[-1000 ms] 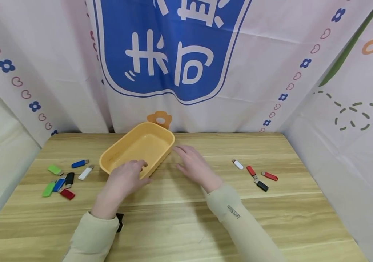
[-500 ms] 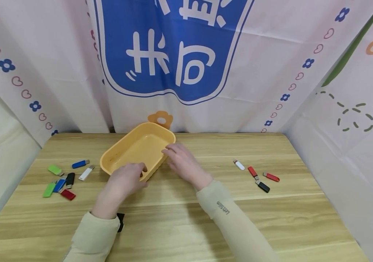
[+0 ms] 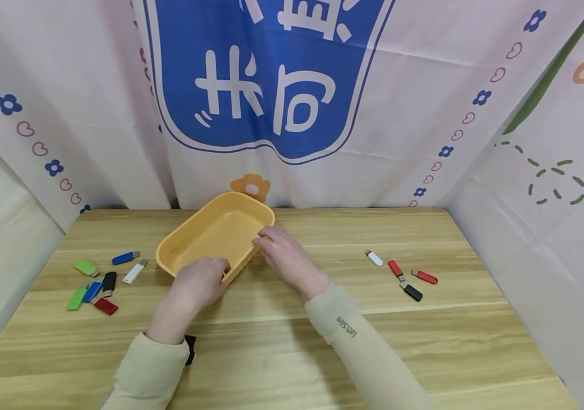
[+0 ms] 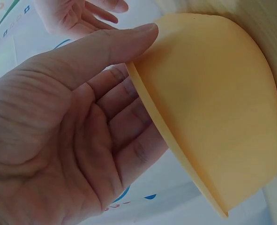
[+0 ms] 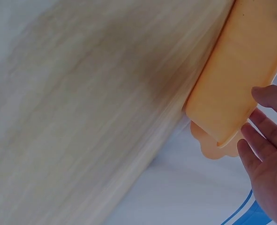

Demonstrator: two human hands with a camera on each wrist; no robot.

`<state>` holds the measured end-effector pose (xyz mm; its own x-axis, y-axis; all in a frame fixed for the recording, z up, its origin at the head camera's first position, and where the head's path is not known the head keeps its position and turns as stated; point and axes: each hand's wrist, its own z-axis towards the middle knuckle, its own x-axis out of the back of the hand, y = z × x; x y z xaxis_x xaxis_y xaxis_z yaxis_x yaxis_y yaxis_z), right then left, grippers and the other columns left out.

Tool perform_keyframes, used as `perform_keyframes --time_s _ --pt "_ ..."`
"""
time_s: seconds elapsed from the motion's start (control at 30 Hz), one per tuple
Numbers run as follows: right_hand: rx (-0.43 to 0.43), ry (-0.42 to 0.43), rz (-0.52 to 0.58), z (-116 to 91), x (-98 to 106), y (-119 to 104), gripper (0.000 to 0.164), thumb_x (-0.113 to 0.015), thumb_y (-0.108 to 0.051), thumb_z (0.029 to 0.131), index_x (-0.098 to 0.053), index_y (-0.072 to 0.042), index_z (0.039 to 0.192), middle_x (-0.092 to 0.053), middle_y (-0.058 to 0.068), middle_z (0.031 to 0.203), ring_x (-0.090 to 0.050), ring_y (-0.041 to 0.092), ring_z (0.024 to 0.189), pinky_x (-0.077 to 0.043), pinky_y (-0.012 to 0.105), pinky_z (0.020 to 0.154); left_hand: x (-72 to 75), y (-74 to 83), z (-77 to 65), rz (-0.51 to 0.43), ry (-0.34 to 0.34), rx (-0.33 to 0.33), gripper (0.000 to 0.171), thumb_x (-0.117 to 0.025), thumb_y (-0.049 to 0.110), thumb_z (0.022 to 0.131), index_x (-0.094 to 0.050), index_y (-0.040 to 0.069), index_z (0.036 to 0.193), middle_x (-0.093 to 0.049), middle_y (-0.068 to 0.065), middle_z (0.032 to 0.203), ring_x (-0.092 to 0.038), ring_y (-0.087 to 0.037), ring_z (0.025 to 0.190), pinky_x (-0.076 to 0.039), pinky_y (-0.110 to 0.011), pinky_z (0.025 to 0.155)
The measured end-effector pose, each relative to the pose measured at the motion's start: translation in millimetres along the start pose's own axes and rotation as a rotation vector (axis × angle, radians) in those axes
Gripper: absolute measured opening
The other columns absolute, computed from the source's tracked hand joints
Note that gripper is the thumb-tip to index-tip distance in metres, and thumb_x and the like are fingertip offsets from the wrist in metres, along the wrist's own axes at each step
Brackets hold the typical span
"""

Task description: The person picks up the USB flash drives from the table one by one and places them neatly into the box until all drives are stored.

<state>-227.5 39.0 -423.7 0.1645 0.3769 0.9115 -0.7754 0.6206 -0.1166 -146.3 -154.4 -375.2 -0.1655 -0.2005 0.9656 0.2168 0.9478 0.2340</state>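
Observation:
A yellow plastic basin (image 3: 220,233) stands slantwise near the back of the wooden table, with nothing seen in it. My left hand (image 3: 201,279) grips its near rim. In the left wrist view the thumb presses the outside wall of the basin (image 4: 213,103), and the fingers pass over the rim to the inner side. At the right long side, my right hand (image 3: 289,256) holds the rim. The right wrist view shows that thumb against the outer wall of the basin (image 5: 232,79) and the fingers (image 5: 259,140) at the rim.
Several USB sticks lie left of the basin, among them a white one (image 3: 135,271), a blue one (image 3: 125,258) and a dark red one (image 3: 105,305). To the right are a white stick (image 3: 374,258), two red ones (image 3: 425,277) and a black one (image 3: 412,292). A printed curtain (image 3: 399,114) hangs behind the table.
My right hand has moved left from beside the basin onto its right rim. The left hand's fingers and thumb have closed on the near rim. The basin has hardly moved.

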Motion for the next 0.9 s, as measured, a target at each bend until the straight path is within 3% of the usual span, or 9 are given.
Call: perform_keyframes --time_s 0.27,0.57,0.9 --pt "-0.007 0.026 0.007 -3.4 -0.3 3.0 0.025 -0.066 0.001 0.091 -0.072 -0.007 0.115 -0.067 0.009 0.115 -0.064 0.021 0.107 -0.053 0.031 0.097 0.2 1.7 -0.5 0.01 0.005 -0.026 0.017 -0.071 0.003 0.086 -0.072 0.005 0.103 -0.074 -0.011 0.095 -0.069 -0.025 0.081 -0.056 -0.04 0.066" --pt "0.015 0.084 -0.011 -13.9 -1.5 7.9 0.023 -0.069 0.002 0.089 -0.075 -0.008 0.109 -0.068 0.007 0.11 -0.063 0.022 0.105 -0.051 0.032 0.097 -2.3 3.8 -1.9 0.03 0.026 -0.044 0.009 -0.072 0.008 0.089 -0.071 0.007 0.098 -0.071 -0.007 0.084 -0.063 -0.02 0.07 -0.051 -0.037 0.059" --pt "-0.01 0.087 -0.014 -21.6 1.6 15.7 0.022 -0.071 0.003 0.087 -0.075 -0.008 0.106 -0.071 0.007 0.108 -0.065 0.021 0.104 -0.053 0.032 0.096 -4.0 6.1 -1.6 0.041 0.058 -0.078 0.014 -0.072 0.003 0.087 -0.072 0.007 0.101 -0.073 -0.009 0.089 -0.067 -0.022 0.075 -0.054 -0.038 0.062"
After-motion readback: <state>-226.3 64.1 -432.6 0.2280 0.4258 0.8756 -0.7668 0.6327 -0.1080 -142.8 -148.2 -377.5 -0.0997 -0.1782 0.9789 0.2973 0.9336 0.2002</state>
